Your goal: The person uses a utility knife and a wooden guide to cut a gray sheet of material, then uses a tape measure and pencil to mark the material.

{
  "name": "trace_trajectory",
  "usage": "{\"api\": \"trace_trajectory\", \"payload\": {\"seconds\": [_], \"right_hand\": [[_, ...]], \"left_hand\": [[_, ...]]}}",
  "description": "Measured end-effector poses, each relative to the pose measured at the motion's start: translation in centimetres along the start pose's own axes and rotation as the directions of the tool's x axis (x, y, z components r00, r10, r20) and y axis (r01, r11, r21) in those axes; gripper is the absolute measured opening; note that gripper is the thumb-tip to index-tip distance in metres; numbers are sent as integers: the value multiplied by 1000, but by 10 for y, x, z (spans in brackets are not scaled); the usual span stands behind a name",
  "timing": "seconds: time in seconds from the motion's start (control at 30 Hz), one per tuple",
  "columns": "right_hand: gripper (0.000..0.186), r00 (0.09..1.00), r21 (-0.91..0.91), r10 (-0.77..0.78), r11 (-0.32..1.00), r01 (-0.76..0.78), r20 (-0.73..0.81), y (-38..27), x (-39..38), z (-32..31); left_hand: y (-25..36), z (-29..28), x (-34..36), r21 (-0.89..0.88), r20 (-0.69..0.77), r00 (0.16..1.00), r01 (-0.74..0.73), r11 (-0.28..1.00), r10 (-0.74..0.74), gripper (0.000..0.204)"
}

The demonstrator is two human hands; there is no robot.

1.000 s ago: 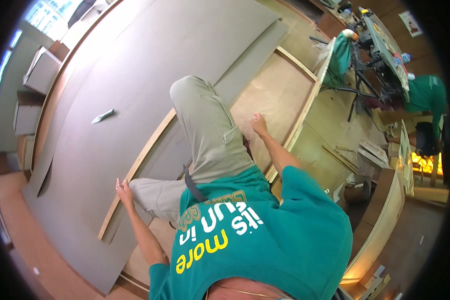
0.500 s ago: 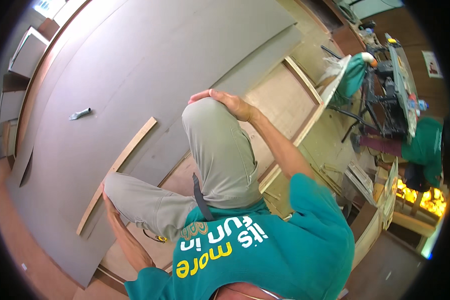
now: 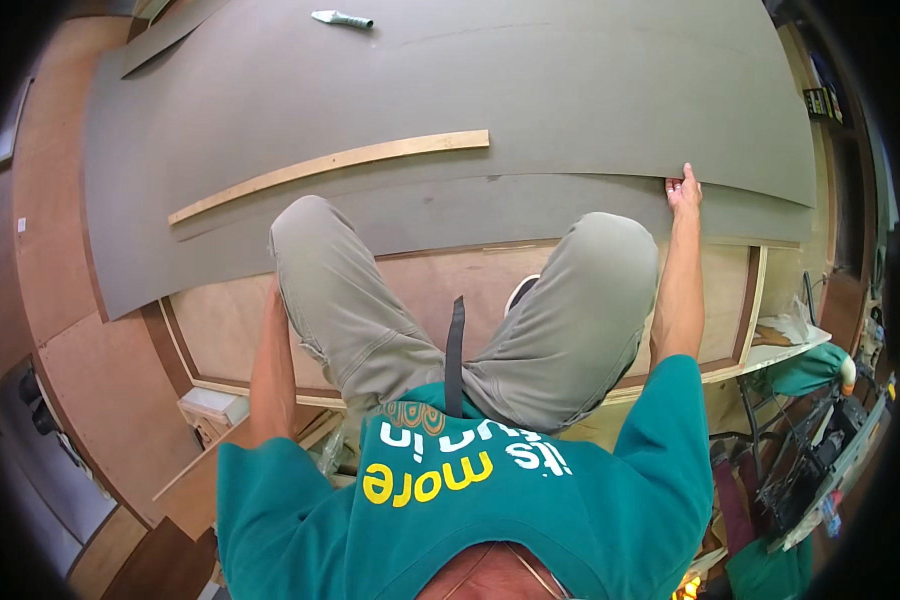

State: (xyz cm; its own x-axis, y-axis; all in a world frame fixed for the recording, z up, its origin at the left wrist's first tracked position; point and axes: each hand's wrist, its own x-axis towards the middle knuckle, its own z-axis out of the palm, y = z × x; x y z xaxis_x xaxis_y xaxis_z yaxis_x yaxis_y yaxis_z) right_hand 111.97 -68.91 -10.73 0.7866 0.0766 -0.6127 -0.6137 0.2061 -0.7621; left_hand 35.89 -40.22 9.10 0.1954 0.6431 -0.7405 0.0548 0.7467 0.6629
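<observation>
1. Progress: the broad, flat grey upper sheet [image 3: 610,90] lay over a matching grey lower sheet [image 3: 450,208]. Their near edges were not flush, and a band of the lower one showed on the person's side of the upper. In my judgement, handling of the upper sheet was under way and not finished.
2. Outstanding: a shallow tan wooden frame [image 3: 230,320], nearer the person than the upper sheet, was only partly covered. No fastening of the sheets was visible.
3. Right hand [image 3: 684,192]: this was at the near edge of the upper sheet, toward its right end. The thumb lay across the edge and the other fingers met it from the near side; whether they were clamped on it I could not tell.
4. Left hand [image 3: 276,296]: this was mostly hidden by the left knee [image 3: 315,225], left of the upper sheet's middle. The state of its fingers could not be told.
5. Materials: the sheets were thin, matt and smooth, with faint scuffs. A long pale wooden strip [image 3: 340,158], narrow and square-edged, lay loose along the upper sheet's near side. A pale-green tapered tool [image 3: 343,19] rested farther out on it. The frame had raised wooden edges around a plain, lightly grained panel.
</observation>
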Motion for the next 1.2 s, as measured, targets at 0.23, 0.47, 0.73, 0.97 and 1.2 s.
{"api": "trace_trajectory", "payload": {"seconds": [0.23, 0.47, 0.73, 0.97, 1.2], "right_hand": [[31, 980, -52, 79, 996, -71, 182, -5, -18, 42], [31, 942, -155, 182, 978, -143, 283, 55, -49, 86], [28, 737, -370, 478, 871, -324, 478, 100, -141, 117], [44, 719, -421, 255, 905, 58, 647, 3, -218, -11], [43, 808, -228, -110, 930, 289, 578, -108, -366, 1]], "left_hand": [[27, 4, 70, 411, -5, 977, -191, 891, 212, 48], [88, 64, 83, 693, 102, 949, -283, 663, 299, 53], [123, 107, 85, 774, 353, 834, -515, 369, 424, 44], [106, 178, 71, 672, 497, 772, -631, 388, 396, 42], [56, 214, 118, 731, 644, 683, -682, -13, 345, 27]]}}
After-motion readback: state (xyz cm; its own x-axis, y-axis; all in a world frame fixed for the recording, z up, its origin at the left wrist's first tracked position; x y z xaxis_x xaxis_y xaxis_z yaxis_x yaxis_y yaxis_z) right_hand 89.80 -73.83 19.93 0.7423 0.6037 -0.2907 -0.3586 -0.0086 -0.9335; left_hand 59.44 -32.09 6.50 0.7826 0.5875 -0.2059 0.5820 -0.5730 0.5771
